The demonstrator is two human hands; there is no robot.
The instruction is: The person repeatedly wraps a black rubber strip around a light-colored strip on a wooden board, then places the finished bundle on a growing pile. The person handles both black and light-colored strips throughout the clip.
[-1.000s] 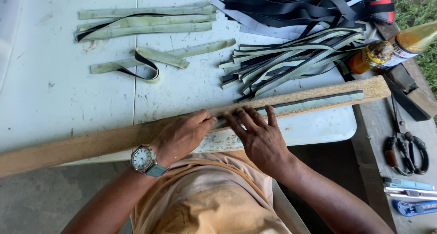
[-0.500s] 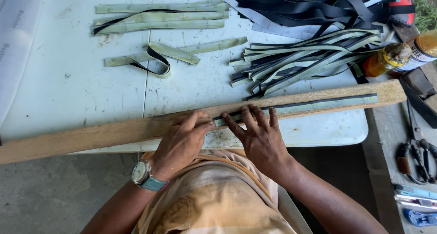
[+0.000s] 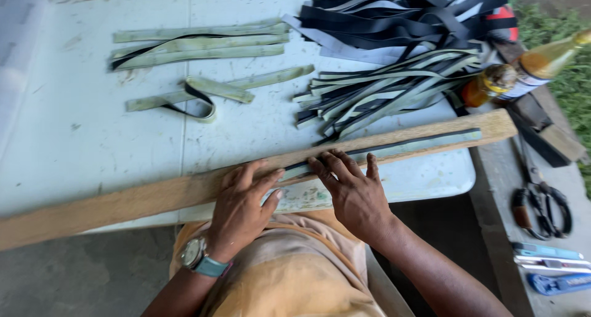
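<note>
A long wooden plank lies across the near edge of a white table. A pale green and black strip runs along the plank's right half. My left hand, with a watch on the wrist, rests flat on the plank, its fingertips at the strip's left end. My right hand presses its fingertips down on the strip just to the right of that.
Loose green strips lie on the table's far left, a pile of green and black strips and black strips at the far right. Two amber bottles stand right. Scissors and small tools lie on a bench at right.
The view has shifted slightly, so the table and plank sit further right in the picture. Both hands stay on the plank at the strip's left end, the fingers barely moved.
</note>
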